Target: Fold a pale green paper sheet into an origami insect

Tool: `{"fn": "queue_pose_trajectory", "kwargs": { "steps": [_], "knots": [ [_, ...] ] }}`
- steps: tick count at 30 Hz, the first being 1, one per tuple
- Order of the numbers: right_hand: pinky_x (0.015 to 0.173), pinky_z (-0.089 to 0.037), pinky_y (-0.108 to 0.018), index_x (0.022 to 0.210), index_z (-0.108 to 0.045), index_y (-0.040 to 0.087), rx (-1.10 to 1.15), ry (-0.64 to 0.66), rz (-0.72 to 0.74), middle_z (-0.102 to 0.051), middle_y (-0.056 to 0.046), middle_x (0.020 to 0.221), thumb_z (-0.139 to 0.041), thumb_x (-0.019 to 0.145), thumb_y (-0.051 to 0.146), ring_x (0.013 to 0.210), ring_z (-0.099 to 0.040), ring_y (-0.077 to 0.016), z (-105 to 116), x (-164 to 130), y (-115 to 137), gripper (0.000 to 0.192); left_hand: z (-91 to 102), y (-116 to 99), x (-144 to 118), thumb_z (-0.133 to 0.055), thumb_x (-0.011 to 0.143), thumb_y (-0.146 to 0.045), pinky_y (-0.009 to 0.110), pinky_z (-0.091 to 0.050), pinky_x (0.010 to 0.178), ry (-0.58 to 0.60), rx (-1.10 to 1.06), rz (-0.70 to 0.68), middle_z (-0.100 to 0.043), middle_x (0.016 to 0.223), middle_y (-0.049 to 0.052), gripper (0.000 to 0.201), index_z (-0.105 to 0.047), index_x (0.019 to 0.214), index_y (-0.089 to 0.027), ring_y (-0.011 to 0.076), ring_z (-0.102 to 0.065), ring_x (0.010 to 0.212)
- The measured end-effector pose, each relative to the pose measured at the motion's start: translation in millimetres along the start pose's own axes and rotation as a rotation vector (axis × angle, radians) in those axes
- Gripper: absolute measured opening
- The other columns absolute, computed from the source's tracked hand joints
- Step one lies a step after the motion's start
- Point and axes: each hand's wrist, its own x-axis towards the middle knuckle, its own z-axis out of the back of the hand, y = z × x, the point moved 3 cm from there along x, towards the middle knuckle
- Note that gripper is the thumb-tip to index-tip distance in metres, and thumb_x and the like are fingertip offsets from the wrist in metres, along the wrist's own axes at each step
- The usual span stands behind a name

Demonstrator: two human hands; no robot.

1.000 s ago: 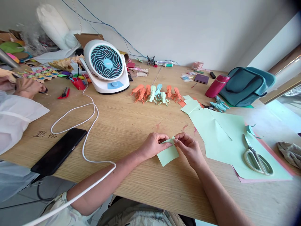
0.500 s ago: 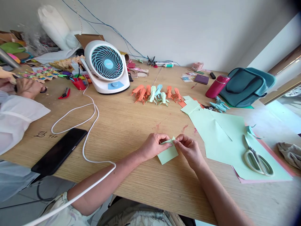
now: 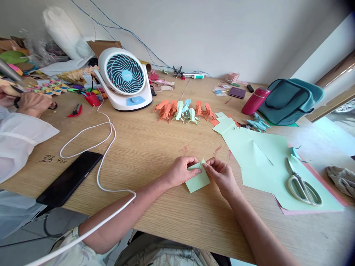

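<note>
A small light-green paper square (image 3: 198, 179) lies on the wooden table (image 3: 155, 147) in front of me, its far corner folded up. My left hand (image 3: 181, 171) pinches that far edge from the left. From the right, my right hand (image 3: 221, 174) pinches the same corner with thumb and forefinger. Both hands rest on the table, fingertips nearly touching over the paper.
Large green sheets (image 3: 263, 159) with scissors (image 3: 302, 184) lie to the right. A row of folded orange, green and blue paper figures (image 3: 184, 110) stands beyond. A fan (image 3: 124, 79), white cable (image 3: 102, 147) and black phone (image 3: 69, 177) sit left. Another person's hand (image 3: 31, 103) works far left. A teal bag (image 3: 290, 99) and red bottle (image 3: 255, 101) stand at the back right.
My fingers have shifted slightly along the folded corner of the green paper, pressing it flatter. The paper stays in the same place.
</note>
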Motion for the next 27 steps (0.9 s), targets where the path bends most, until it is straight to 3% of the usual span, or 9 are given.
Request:
{"fn": "queue_pose_trajectory", "kwargs": {
  "steps": [8,12,16,19,23,27],
  "knots": [
    [0.049,-0.027,-0.024,0.072,-0.062,0.018,-0.069,0.060,0.008,-0.052,0.002,0.061,-0.080,0.068,0.059,0.054,-0.037,-0.0092,2.7,2.1,-0.2,0.045,-0.4,-2.9,-1.7,-0.071,0.076,-0.022,0.020,-0.039,0.060,-0.090,-0.026,-0.048,-0.054,0.070,-0.006,0.020,-0.055,0.088,-0.018,0.0090,-0.051,0.064],
    [0.052,-0.028,-0.025,0.071,-0.060,0.018,-0.113,0.112,0.053,-0.052,0.002,0.063,-0.078,0.072,0.057,0.057,-0.040,-0.0108,0.6,0.3,0.2,0.043,-1.1,-3.0,-2.4,-0.069,0.081,-0.027,0.020,-0.038,0.059,-0.068,0.002,-0.099,-0.050,0.067,-0.007,0.021,-0.054,0.094,-0.020,0.0087,-0.049,0.062],
    [0.052,-0.027,-0.025,0.071,-0.056,0.019,-0.138,0.092,0.093,-0.049,0.002,0.062,-0.074,0.076,0.058,0.056,-0.037,-0.0111,-0.7,-1.2,-0.2,0.043,-0.8,-0.2,0.0,-0.070,0.079,-0.026,0.020,-0.041,0.062,-0.039,-0.002,-0.083,-0.056,0.072,-0.005,0.025,-0.059,0.100,-0.019,0.0102,-0.053,0.066],
    [0.051,-0.027,-0.025,0.073,-0.055,0.020,-0.133,0.076,0.096,-0.049,0.002,0.061,-0.073,0.077,0.058,0.056,-0.038,-0.0113,0.0,-0.8,-0.6,0.043,-0.5,3.7,1.9,-0.069,0.080,-0.031,0.021,-0.040,0.062,-0.012,-0.007,-0.026,-0.059,0.075,-0.003,0.020,-0.063,0.092,-0.016,0.0108,-0.054,0.068],
    [0.052,-0.030,-0.024,0.073,-0.055,0.020,-0.071,0.059,0.099,-0.051,0.002,0.063,-0.073,0.079,0.057,0.056,-0.039,-0.0111,1.5,-0.6,0.1,0.041,-0.6,8.4,2.2,-0.064,0.082,-0.039,0.021,-0.030,0.053,-0.007,0.105,0.031,-0.048,0.063,-0.005,0.025,-0.061,0.074,-0.016,0.0088,-0.042,0.059],
    [0.052,-0.030,-0.024,0.071,-0.054,0.020,-0.043,0.048,0.112,-0.049,0.003,0.062,-0.074,0.078,0.056,0.056,-0.039,-0.0110,0.5,-2.2,2.3,0.041,-0.6,6.3,1.3,-0.062,0.082,-0.037,0.021,-0.029,0.053,-0.035,0.163,0.007,-0.045,0.061,-0.006,0.025,-0.057,0.070,-0.016,0.0084,-0.039,0.058]
  ]
}}
